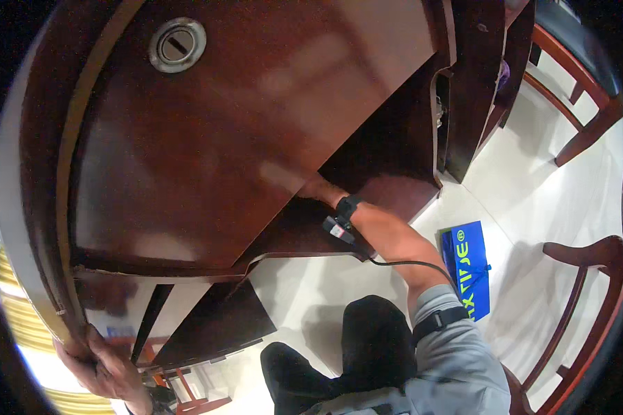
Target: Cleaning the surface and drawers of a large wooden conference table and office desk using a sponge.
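A glossy dark red-brown wooden panel fills the upper left, with a round metal inset pull near its far corner. It sits within a curved wooden table rim. At the lower left, my left hand is closed around the near end of that rim, thumb on top. My right hand reaches under the panel's slanted edge into a dark opening. Its fingers are hidden there, so I cannot see what they touch. A black strap with a small cabled device is on the right wrist.
A blue bag with yellow-green lettering lies on the pale tiled floor to the right. Red-brown wooden chairs stand along the right side. A thin black cable runs along my right forearm. Yellow-gold curtain folds show at far left.
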Demonstrator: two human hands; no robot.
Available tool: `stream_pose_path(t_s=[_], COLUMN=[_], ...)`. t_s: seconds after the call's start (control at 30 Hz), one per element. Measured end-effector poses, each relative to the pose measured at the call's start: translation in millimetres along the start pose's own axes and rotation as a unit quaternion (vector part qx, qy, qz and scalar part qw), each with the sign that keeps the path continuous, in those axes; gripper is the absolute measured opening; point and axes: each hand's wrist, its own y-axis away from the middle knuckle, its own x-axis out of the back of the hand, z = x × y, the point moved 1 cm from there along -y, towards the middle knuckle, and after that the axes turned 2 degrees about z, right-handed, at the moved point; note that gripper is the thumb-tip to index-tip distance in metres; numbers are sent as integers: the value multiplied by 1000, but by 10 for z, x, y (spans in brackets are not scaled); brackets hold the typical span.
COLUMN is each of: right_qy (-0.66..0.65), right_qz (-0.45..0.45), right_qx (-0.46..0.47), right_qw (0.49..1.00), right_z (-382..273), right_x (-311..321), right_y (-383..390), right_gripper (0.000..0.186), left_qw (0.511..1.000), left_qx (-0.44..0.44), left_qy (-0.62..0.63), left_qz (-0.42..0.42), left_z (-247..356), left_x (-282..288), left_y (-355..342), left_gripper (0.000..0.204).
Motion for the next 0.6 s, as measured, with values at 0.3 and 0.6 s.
stream_pose_path(t_s=[0.3,0.6], right_qy=[1,-481], right_qz=[-49,274], right_qx=[-189,-460], right_qw=[981,694], right_z=[-131,-139], right_x=[307,1658], right_y=[1079,1780], right_gripper=[35,24], left_qw=[996,999], left_qx=[16,8], left_qy=[-73,2], left_qz=[-51,-49], left_z=[-48,5], left_x=[83,65], left_y=[-48,-55], left_gripper=[30,40])
